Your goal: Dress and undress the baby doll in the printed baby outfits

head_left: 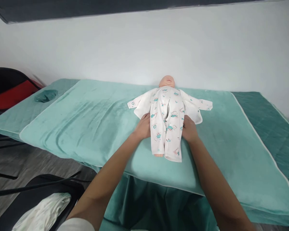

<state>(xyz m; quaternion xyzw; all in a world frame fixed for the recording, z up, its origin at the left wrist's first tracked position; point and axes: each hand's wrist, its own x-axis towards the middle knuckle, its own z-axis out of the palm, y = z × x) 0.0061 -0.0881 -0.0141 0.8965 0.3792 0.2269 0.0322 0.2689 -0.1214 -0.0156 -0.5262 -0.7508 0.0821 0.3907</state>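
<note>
A baby doll [167,81] lies on its back, head toward the wall. White printed baby pants [170,125] cover its front from the chest down, and part of a foot shows at the left hem. A white baby jacket [143,104] spreads out on both sides, sleeves stretched outward. My left hand [144,126] is closed at the left edge of the pants, its fingertips hidden by the cloth. At the opposite edge, my right hand [189,128] is closed on the pants too, fingers partly covered. Whether the legs are inside the pants is unclear.
The doll lies on a massage bed with a light green cover [91,118], its front edge near me. A face hole [46,95] is at the left end. Chairs stand at the left, one [42,183] with white cloth [44,211] on it. A white wall [135,48] runs behind.
</note>
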